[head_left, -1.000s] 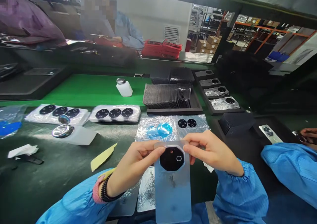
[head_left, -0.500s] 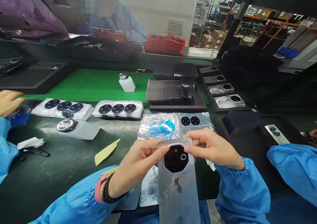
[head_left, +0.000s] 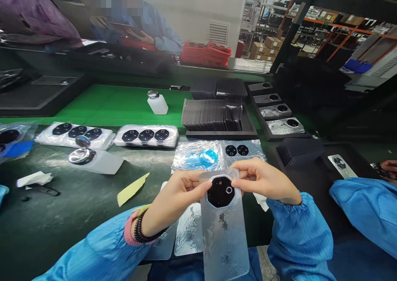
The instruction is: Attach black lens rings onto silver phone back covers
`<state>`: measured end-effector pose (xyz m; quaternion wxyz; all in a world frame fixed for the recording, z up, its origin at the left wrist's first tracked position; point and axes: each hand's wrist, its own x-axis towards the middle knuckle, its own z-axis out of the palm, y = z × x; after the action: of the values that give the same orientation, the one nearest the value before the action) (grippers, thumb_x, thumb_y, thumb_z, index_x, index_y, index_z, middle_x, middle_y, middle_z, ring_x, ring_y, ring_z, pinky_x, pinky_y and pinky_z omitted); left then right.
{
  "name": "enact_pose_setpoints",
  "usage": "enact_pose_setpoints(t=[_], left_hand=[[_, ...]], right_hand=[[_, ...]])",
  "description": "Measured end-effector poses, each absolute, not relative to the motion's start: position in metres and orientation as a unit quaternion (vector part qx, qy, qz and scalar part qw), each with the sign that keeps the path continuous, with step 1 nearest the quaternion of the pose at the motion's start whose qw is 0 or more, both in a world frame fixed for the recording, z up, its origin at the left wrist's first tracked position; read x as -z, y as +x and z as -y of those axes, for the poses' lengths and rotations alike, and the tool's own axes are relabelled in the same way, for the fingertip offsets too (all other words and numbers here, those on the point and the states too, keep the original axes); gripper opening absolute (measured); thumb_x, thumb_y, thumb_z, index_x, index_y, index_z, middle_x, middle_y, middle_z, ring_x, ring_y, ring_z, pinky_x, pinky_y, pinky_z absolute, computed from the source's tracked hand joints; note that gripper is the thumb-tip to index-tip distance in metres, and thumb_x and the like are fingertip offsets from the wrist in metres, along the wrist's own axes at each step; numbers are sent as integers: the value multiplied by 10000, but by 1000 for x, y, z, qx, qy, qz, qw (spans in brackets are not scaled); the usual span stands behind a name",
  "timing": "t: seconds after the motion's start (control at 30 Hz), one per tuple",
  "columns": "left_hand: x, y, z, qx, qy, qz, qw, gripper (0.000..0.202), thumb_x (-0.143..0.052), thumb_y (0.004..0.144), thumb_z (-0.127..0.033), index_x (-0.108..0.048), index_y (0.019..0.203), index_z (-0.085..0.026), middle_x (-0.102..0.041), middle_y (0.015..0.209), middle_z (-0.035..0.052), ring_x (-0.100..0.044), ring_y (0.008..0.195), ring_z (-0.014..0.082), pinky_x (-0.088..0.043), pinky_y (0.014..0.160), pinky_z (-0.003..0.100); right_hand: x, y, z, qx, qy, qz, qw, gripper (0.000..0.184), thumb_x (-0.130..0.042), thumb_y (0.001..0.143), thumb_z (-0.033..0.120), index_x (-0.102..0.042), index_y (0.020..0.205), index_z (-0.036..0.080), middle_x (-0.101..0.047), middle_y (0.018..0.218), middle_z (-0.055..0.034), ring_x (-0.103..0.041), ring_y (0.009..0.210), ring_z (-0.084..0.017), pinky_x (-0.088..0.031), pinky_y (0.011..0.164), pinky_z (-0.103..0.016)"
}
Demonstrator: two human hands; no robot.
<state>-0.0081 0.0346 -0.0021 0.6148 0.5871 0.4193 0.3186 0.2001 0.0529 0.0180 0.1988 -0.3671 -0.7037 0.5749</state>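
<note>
Both hands hold a silvery phone back cover (head_left: 226, 243) upright near the front edge of the bench. Its black octagonal camera lens plate (head_left: 220, 194) faces me, with dark lettering below it. My left hand (head_left: 181, 196) grips the upper left edge, thumb on the border of the lens plate. On the upper right edge, my right hand (head_left: 263, 179) pinches the cover, its thumb also at the plate's border. Fingers behind the cover are partly hidden. Another silvery cover (head_left: 187, 237) lies on the bench beneath my left forearm.
Ahead lie clear-wrapped lens plates (head_left: 145, 136), a silvery film sheet with blue film (head_left: 207, 157) and a black rack of thin panels (head_left: 212, 115). A tilted white pump bottle (head_left: 104, 161) and yellow paper (head_left: 132, 190) lie left. Co-workers' blue sleeves (head_left: 366, 206) show at the sides.
The cover's lower end has swung slightly up and into view, while both hands keep their grip. At the left, a co-worker's hand has withdrawn from the wrapped parts.
</note>
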Motion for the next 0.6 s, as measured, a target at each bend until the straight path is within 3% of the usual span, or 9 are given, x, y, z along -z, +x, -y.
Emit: enact_pose_setpoints(t=[0.07,0.13,0.2,0.27,0.37,0.5,0.6], left_hand=[[14,-9,-38,-299,574,-413,641,325,-637,758,-400,-727,899,-121,-724,704,59,-658,645,180,-534,571,260],[30,-12,-37,-281,568,-391,667,435,-634,761,-350,-639,1129,-118,-746,815,86,-696,701,193,-570,645,287],[48,-18,-30,-290,600,-378,643,567,-591,792,-275,-473,1329,-139,-712,1086,144,-703,930,229,-571,821,343],[65,-27,-16,-317,686,-389,527,587,-518,845,-202,-368,1411,-182,-567,1341,161,-577,1194,250,-498,974,385],[84,-40,7,-267,828,-340,357,554,-463,868,-101,-423,1396,-261,-518,1406,88,-499,1273,257,-442,1044,392],[100,-45,25,-175,922,-228,261,527,-412,812,-24,-606,1257,-229,-628,1276,69,-579,1182,287,-487,1016,394],[108,-42,28,-150,939,-229,207,581,-389,786,3,-580,1294,-204,-602,1291,78,-594,1153,303,-503,999,402]], right_hand=[[-8,203,-54,-600,-377,680,187,112,-588,795,274,-601,800,163,-611,576,47,-604,558,-103,-464,558,-216],[7,208,-55,-618,-402,650,184,137,-620,769,299,-585,784,168,-631,611,40,-636,591,-118,-503,600,-237],[26,213,-53,-608,-446,630,186,143,-618,760,301,-570,773,167,-645,637,28,-654,606,-131,-521,597,-244],[45,217,-49,-561,-498,642,158,74,-571,778,239,-564,777,166,-655,646,25,-666,615,-138,-527,579,-240],[63,221,-42,-433,-573,689,95,83,-521,775,126,-555,725,184,-640,575,42,-658,581,-144,-508,559,-240],[63,225,-43,-301,-656,686,91,102,-564,761,116,-595,746,211,-673,623,1,-655,669,-198,-483,622,-299],[56,228,-60,-220,-708,665,93,100,-558,798,147,-622,807,223,-700,733,-45,-662,774,-245,-478,658,-340]])
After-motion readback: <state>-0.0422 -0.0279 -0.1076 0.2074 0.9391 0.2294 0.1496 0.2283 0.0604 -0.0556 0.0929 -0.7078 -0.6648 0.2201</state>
